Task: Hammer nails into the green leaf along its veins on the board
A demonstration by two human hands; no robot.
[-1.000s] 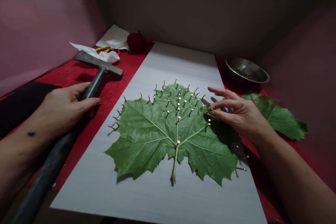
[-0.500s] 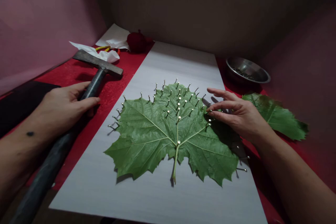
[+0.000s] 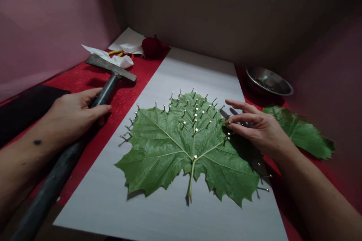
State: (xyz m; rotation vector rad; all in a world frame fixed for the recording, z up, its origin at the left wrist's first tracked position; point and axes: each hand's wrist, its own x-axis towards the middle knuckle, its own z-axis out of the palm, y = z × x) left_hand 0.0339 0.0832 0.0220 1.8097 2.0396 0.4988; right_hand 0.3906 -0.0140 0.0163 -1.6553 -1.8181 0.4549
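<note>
My left hand (image 3: 75,111) is wrapped round the dark handle of a hammer (image 3: 66,162), whose metal head points away from me, above the red surface. A large green leaf (image 3: 161,150) lies on a white board (image 3: 135,214), its stem towards me. Several nails stand upright through the leaf's centre vein and upper lobe, and others line its left and right edges. At the upper right edge, my right hand (image 3: 261,130) pinches a small nail (image 3: 227,118) between thumb and forefinger, the other fingers spread. Its point is hidden by the fingertips.
To the right sit a metal bowl (image 3: 268,81) of small nails and a second leaf (image 3: 305,131). Behind the hammer lie a crumpled white tissue (image 3: 123,61), yellow-and-orange handles (image 3: 116,52) and a dark red ball (image 3: 152,47). Walls close in at the back and sides.
The whole view has shifted slightly, so everything appears a little lower and to the right. Both hands keep the same grips, on the hammer and at the nail.
</note>
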